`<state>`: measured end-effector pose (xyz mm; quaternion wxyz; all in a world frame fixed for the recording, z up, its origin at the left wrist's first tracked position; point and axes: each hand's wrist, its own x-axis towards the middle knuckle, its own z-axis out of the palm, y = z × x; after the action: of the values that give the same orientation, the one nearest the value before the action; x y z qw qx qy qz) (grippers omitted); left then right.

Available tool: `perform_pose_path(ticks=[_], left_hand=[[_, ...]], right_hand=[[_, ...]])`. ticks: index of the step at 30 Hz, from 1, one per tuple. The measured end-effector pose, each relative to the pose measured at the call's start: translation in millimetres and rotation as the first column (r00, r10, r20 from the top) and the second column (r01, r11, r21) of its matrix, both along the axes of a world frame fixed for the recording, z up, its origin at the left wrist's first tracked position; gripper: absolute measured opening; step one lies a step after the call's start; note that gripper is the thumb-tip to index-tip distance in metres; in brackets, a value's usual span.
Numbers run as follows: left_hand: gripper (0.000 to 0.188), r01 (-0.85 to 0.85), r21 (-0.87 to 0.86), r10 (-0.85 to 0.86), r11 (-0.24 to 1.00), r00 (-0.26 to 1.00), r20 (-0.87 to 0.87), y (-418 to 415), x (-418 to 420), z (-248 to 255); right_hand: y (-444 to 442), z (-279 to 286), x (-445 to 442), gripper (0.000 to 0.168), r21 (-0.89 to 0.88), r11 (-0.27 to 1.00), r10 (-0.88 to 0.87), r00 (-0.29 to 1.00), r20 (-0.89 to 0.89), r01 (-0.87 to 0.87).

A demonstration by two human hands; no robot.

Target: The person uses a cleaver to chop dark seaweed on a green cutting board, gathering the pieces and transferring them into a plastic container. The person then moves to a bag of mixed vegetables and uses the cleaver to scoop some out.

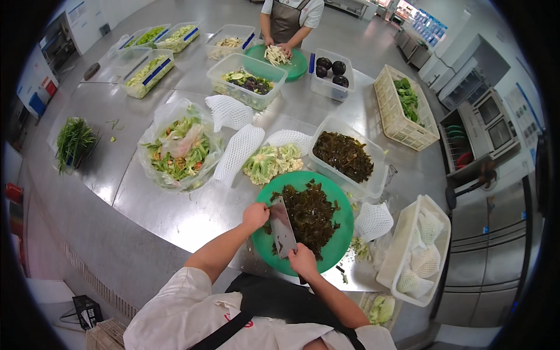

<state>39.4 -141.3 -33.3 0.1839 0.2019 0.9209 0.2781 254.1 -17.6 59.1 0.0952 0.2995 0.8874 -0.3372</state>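
Observation:
A cleaver lies across the left part of a heap of chopped dark green kelp on a round green cutting board. My right hand is closed around its handle at the near end. At the blade's far end, the curled fingers of my left hand grip its corner. Just beyond the board stands a clear plastic tub of cut kelp. Cauliflower pieces lie against the board's far left side, beside white foam net sleeves.
A plastic bag of vegetable scraps sits left. Green stalks lie farther left. At right are a white crate of net-wrapped produce and a cream basket of greens. Across the steel table, another person handles pale strips on a board.

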Motion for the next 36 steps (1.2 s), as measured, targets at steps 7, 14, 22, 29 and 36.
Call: perform_pose_path(ticks=[7,14,22,29,36], left_hand=[[0.039,0.046,-0.085,-0.028,0.995,0.98,0.196,2.7,-8.4,19.2],[0.041,0.023,-0.031,-0.02,0.999,0.996,0.088,-5.7,-19.6,-31.4],[0.035,0.043,0.009,-0.044,0.999,0.986,0.159,-11.3,-17.2,-21.7],[0.028,-0.074,0.132,0.059,0.988,0.992,0.112,-9.0,-5.4,-16.0],[0.017,-0.14,0.141,0.134,0.98,0.989,0.056,-7.3,-3.3,-32.7]], right_hand=[[-3.0,24.7,-8.8,0.028,0.082,0.993,0.079,0.996,0.052,-0.083],[-10.0,31.4,-17.7,0.025,0.195,0.959,0.202,0.979,0.03,-0.204],[-15.7,41.7,-26.2,0.018,0.203,0.931,0.267,0.945,0.188,-0.303],[-22.4,49.0,-35.0,0.017,0.209,0.916,0.293,0.928,0.231,-0.342],[-21.9,50.6,-42.7,0.021,0.226,0.912,0.285,0.926,0.248,-0.341]])
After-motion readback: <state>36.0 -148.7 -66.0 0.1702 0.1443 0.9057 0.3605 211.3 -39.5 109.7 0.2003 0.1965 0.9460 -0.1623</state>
